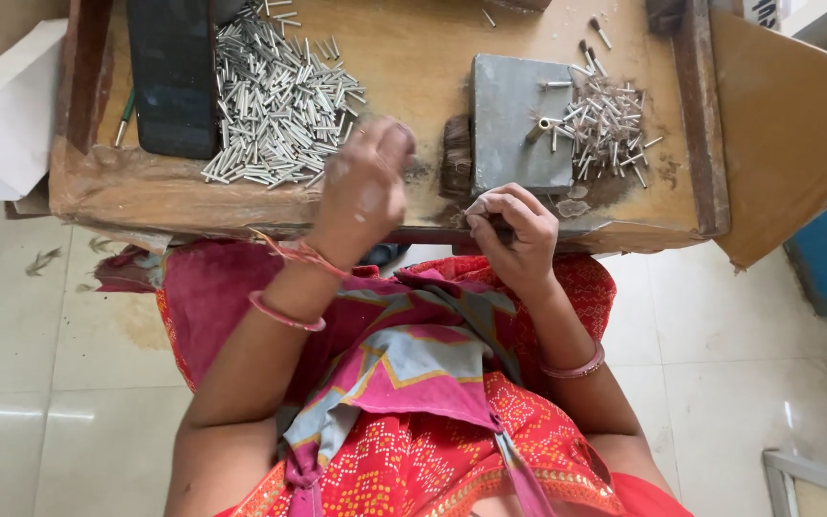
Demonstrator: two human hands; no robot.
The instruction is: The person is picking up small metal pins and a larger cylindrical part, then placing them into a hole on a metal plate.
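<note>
I see my left hand [366, 187] out over the wooden worktop [413, 57], fingers bunched narrow at the edge of the big pile of small metal tubes [275, 96] that lies at ten o'clock from it; whether it has a tube pinched I cannot tell, the fingertips blur. My right hand [514, 230] sits at the worktop's near edge, fingers curled tight around something small and dark that I cannot make out. At twelve o'clock from that hand stands a grey metal block [514, 120], with a smaller heap of tubes [605, 124] at its three o'clock. A dark phone [172, 77] lies at nine o'clock of the big pile.
</note>
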